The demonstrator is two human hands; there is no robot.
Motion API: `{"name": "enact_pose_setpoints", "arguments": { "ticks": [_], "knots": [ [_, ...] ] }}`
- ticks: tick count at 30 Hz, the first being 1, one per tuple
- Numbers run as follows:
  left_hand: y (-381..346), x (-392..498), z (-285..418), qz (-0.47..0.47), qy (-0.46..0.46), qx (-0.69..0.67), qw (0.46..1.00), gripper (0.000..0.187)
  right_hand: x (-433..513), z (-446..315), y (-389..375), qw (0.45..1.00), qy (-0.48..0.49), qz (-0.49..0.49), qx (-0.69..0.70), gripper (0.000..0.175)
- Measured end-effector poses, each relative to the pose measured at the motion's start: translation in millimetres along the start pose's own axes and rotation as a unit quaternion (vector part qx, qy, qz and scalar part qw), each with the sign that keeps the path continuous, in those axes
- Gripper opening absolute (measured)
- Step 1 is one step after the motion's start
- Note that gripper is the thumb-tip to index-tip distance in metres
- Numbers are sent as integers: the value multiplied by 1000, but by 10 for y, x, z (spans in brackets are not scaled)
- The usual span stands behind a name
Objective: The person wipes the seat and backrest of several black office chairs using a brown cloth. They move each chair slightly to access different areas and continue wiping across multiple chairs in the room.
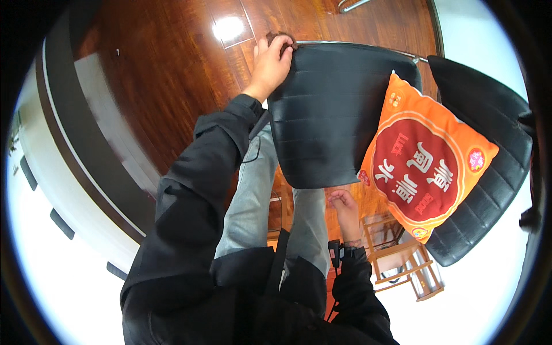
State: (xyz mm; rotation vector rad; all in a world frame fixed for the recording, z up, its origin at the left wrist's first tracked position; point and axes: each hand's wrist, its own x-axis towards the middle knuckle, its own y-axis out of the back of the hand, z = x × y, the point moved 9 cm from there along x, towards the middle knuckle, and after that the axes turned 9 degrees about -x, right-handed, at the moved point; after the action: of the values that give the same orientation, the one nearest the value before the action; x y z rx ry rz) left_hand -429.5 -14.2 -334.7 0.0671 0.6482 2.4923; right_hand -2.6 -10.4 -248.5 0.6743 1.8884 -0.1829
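Before me stands a chair with a padded black seat of leather-like material. My left hand grips a dark brown cloth against the far left corner of that seat. Lower down, my right hand hangs by the near edge of the seat, its fingers loosely bent and nothing seen in them. An orange cushion with a red centre and printed writing lies over the right of the seat, leaning on the black backrest.
A metal rail runs along the seat's far edge. Wooden furniture with slatted legs stands beyond my right hand. My legs are close to the chair. A curved metal leg shows at the top, over the glossy wooden floor.
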Motion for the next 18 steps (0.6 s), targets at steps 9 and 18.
{"name": "enact_pose_setpoints", "arguments": {
  "ticks": [9, 18],
  "knots": [
    [119, -1065, 85, 97, 49, 69, 992, 18, -101, -6, 643, 996, 14, -52, -78, 13],
    [-175, -2327, 196, 240, 81, 209, 944, 19, -95, 247, 1313, 977, 117, -134, -119, 9]
  ]
}}
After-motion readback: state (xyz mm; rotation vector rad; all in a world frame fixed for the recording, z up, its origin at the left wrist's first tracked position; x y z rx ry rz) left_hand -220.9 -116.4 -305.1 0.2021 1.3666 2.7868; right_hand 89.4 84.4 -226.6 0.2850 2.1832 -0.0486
